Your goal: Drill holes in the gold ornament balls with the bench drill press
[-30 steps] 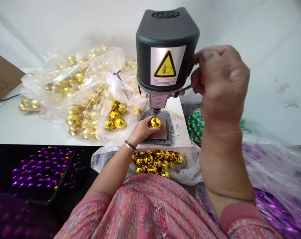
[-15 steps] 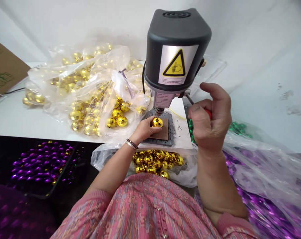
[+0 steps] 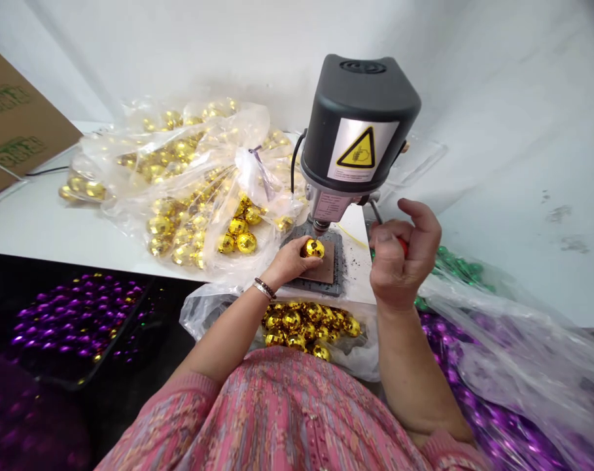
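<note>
My left hand (image 3: 291, 263) is closed round a shiny gold faceted ball (image 3: 315, 248), with the thumb in front of it. A dark spot, like a hole, shows on the ball's top. The ball is just below the chuck (image 3: 321, 226) of a small black bench drill press (image 3: 358, 131), over a brown board (image 3: 325, 265) on the grey base. My right hand (image 3: 405, 252) grips the red-knobbed feed lever (image 3: 377, 212) at the machine's right side, its index finger lifted. Whether the drill bit touches the ball I cannot tell.
A clear bag (image 3: 199, 170) full of gold balls lies left of the machine. An open bag of gold balls (image 3: 307, 324) sits at my lap. Purple balls (image 3: 76, 320) fill a dark tray at lower left. Bags with green and purple balls (image 3: 493, 405) stand at right.
The camera view has shifted, so the drill press appears lower and slightly right. The ball shows a little clear of the chuck; both hands keep their holds.
</note>
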Tool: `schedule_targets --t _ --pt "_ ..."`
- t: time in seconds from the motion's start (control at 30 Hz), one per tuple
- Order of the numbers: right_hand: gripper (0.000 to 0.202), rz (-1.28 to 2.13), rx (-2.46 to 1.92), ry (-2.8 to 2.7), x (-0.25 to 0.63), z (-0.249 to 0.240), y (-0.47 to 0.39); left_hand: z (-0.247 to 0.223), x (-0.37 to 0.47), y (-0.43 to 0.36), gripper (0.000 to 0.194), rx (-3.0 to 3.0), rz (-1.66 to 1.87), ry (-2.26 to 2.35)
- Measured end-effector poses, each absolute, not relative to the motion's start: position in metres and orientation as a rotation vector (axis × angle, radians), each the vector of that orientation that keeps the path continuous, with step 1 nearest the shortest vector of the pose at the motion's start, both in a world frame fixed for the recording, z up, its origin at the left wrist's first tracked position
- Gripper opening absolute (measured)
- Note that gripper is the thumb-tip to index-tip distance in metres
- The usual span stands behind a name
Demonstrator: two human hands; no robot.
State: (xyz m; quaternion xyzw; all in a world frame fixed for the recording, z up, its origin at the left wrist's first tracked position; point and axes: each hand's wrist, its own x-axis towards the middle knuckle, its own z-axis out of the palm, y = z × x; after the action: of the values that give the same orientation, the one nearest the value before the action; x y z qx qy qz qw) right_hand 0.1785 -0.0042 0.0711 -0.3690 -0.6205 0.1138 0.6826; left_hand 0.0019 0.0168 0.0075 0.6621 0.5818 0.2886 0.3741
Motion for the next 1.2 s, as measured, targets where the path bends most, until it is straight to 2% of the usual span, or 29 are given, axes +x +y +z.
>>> schedule_targets --t 0.2,0.43,0.63,0.83,0.97,1.2 --pt "0.033 0.251 -0.772 -1.314 0.173 0.062 0.000 0.005 0.001 0.017 0.039 1.692 0.729 1.500" --pt "0.032 0.289 -0.725 -1.267 0.170 0.058 0.003 0.001 0.002 0.018 0.058 1.681 0.722 1.522" --pt "0.024 0.298 -0.739 -1.280 0.172 0.046 0.000 0.003 0.002 0.016 0.050 1.663 0.741 1.496" --pt "0.029 0.286 -0.804 -1.218 0.168 0.109 0.004 0.001 0.001 0.012 0.057 1.655 0.769 1.517" --pt "0.027 0.426 -0.849 -1.205 0.167 0.151 0.016 0.000 -0.003 -0.001 0.063 1.629 0.835 1.470" --pt "0.023 0.474 -0.821 -1.174 0.165 0.154 0.021 0.005 -0.022 -0.043 0.061 1.681 0.884 1.417"
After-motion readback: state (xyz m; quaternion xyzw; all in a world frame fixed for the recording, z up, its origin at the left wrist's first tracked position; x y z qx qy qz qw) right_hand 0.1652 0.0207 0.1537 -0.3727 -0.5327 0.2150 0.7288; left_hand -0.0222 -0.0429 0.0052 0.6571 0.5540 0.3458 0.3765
